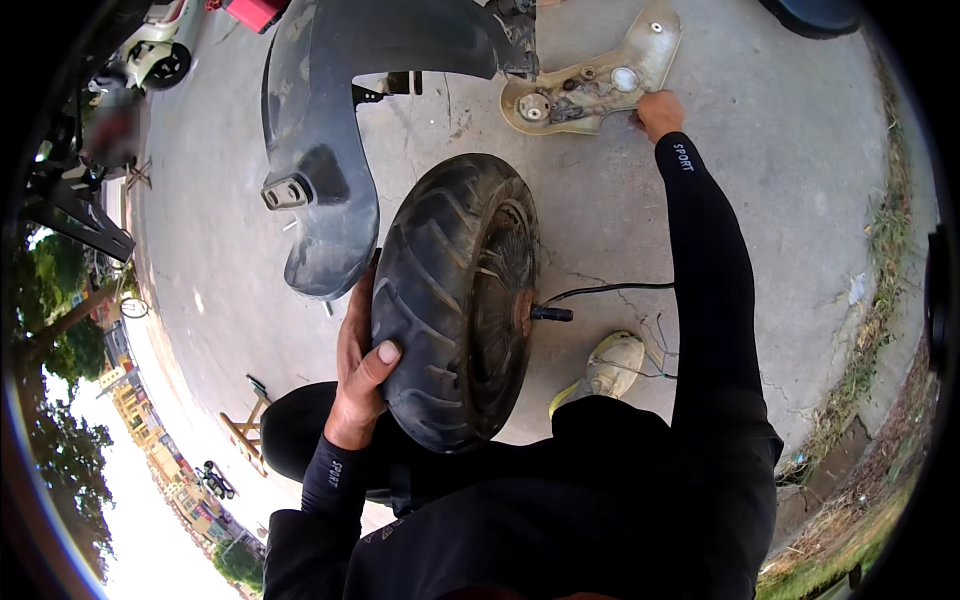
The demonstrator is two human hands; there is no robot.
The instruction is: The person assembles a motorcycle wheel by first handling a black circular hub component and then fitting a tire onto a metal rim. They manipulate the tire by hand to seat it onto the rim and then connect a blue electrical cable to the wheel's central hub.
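Observation:
A hub-motor wheel (415, 290) with a worn black tyre stands upright in front of me, its axle and black cable (600, 290) pointing right. My left hand (362, 372) grips the tyre's left side, thumb on the tread and fingers partly hidden behind it. Farther off to the right, my right hand (661, 115) is closed at the edge of a dirty cream-coloured plastic panel (578, 92). This panel lies on the ground with its inner side up. My right fingertips are tucked under and partly hidden.
A scooter's black bodywork (318, 190) stands just beyond and left of the wheel. My shoe (615, 365) is right of the wheel, beside thin loose wires (650, 373). Grass (880, 270) edges the concrete on the right. A white scooter (155, 55) stands far left.

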